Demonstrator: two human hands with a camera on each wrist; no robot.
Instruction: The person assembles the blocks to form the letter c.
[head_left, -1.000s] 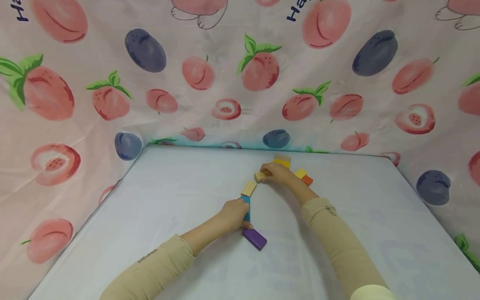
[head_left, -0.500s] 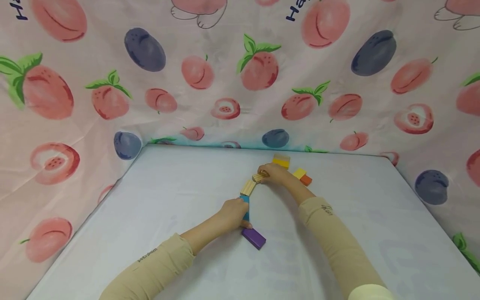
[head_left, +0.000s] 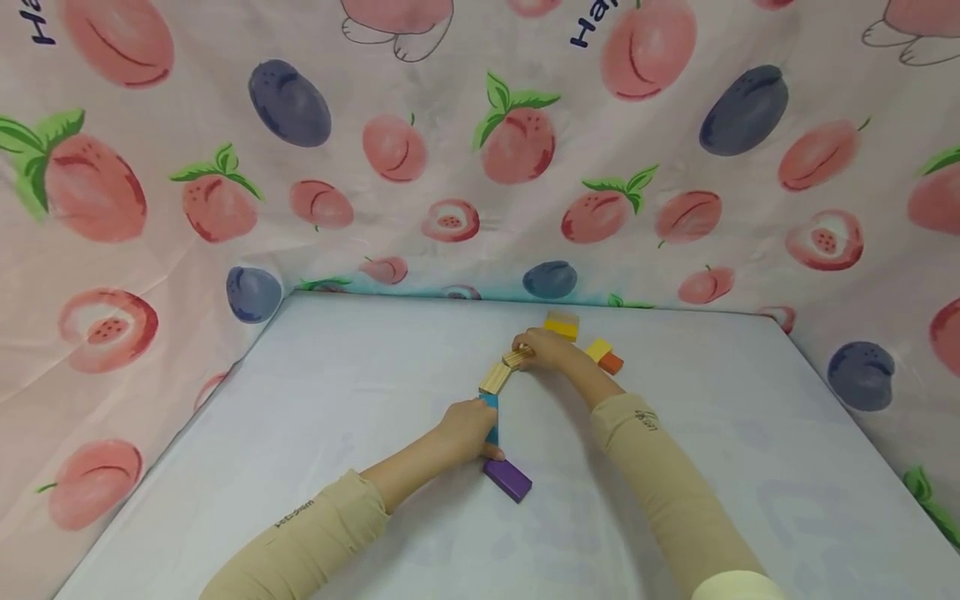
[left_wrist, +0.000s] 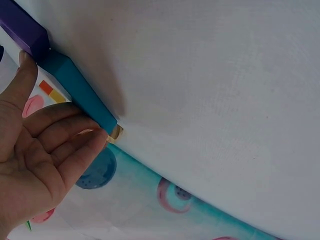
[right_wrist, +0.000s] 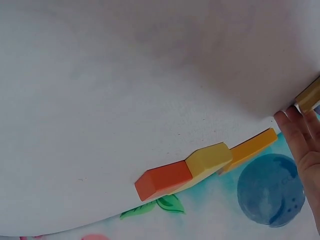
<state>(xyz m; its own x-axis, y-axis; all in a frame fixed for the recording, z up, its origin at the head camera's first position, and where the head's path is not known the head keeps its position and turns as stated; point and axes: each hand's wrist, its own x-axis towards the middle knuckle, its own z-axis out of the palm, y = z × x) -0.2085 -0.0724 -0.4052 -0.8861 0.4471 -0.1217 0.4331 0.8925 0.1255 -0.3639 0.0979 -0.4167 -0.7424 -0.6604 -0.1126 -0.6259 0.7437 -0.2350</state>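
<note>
My left hand (head_left: 467, 427) holds a blue block (head_left: 489, 401) lengthwise, thumb at its near end and fingers along its side. A purple block (head_left: 507, 480) lies at an angle off that near end, right at the thumb. From the blue block's far end, a plain wooden block (head_left: 495, 378) slants away to the right. My right hand (head_left: 551, 347) grips a second, grooved wooden block (head_left: 516, 358), whose end is right at the first one's far end. In the right wrist view only one end of the held wooden block (right_wrist: 310, 96) shows, beside the fingertips.
Behind the right hand lies a yellow block (head_left: 562, 332) with a beige strip along its back. Nearer the right forearm, a light yellow block (head_left: 597, 349) touches an orange block (head_left: 611, 363). A fruit-print cloth (head_left: 420, 225) hangs behind the white table (head_left: 360, 358).
My right hand has moved slightly left and nearer with the grooved wooden block, closing the gap to the other wooden block. The left hand stays at the blue block.
</note>
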